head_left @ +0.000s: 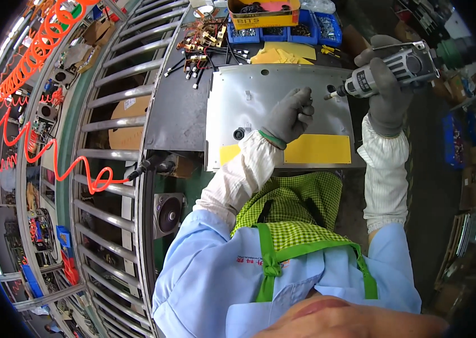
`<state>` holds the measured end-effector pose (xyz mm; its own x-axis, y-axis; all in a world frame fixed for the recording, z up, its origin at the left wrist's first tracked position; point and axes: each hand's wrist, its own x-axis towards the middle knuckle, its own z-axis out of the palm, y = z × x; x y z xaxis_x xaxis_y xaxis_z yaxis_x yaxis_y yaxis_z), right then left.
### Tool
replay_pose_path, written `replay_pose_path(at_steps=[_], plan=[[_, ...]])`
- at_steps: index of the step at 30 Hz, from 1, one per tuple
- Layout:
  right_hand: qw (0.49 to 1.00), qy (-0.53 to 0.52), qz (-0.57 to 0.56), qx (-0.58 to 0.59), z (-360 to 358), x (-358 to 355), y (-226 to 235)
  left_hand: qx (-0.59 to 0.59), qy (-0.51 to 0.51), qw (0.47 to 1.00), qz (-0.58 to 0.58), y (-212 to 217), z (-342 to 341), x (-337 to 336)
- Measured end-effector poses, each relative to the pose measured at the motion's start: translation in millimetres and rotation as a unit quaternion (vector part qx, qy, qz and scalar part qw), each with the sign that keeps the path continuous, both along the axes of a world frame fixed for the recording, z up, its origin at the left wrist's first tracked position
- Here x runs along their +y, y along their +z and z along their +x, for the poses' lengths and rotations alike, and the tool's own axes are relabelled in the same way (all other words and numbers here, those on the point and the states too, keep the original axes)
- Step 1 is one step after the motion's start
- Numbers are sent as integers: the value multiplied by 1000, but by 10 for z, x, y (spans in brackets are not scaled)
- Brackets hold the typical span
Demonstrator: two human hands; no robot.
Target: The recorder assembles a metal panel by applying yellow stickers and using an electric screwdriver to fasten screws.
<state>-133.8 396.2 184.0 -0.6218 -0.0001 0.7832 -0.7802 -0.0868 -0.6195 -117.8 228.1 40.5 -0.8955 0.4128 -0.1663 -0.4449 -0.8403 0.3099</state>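
A silver sheet-metal panel (229, 110) lies on the bench in front of me, with yellow pieces (318, 149) along its near edge. Black round fittings show on it, one (239, 133) at its near left. Over the panel's middle, my left hand (288, 117) in a grey glove has its fingers curled closed; whatever they pinch, if anything, is hidden. My right hand (389, 104), also gloved, grips a grey power screwdriver (387, 73). The tool lies sideways, its tip pointing left near the panel's far right corner, by a black fitting (331, 89). Whether the tip touches the panel I cannot tell.
Blue bins (328, 29) of small hardware and a yellow box (263, 19) stand at the back. Wired connectors (201, 48) lie piled at far left, beside yellow sheets (284, 52). A roller conveyor (117, 124) runs along my left; a coiled orange hose (60, 160) hangs across it.
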Motion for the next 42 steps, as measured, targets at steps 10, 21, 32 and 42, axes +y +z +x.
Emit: replay_pose_path(at_steps=[10, 21, 32, 42], plan=[[991, 101, -82, 26, 17, 36, -225, -38, -47, 992, 115, -37, 175, 206], [993, 68, -91, -15, 246, 427, -601, -85, -132, 977, 141, -189, 257, 500], [988, 108, -97, -47, 442, 944, -784, -81, -183, 977, -70, -150, 438, 787], [923, 106, -301, -214, 174, 888, -1174, 401, -133, 630, -652, -417, -64, 842]])
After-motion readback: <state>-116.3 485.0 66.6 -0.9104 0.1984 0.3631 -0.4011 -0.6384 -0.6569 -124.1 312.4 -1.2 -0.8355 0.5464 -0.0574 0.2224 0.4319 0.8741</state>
